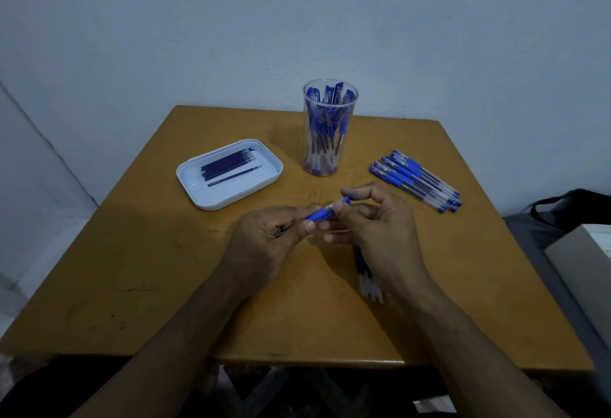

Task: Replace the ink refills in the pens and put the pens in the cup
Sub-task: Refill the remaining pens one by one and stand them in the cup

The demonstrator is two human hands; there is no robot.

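Pen (325, 212) sits just below frame centre, pinched at its blue grip between my left hand (267, 239) and right hand (373, 222), both sets of fingers curled round it above the table (132, 268). I judge the risk is the small tip piece or refill slipping as I twist and rolling off the edge. A careless elbow could also knock the cup (329, 126) or scatter the pens (416, 181) at right; the tray (228, 199) lies left.
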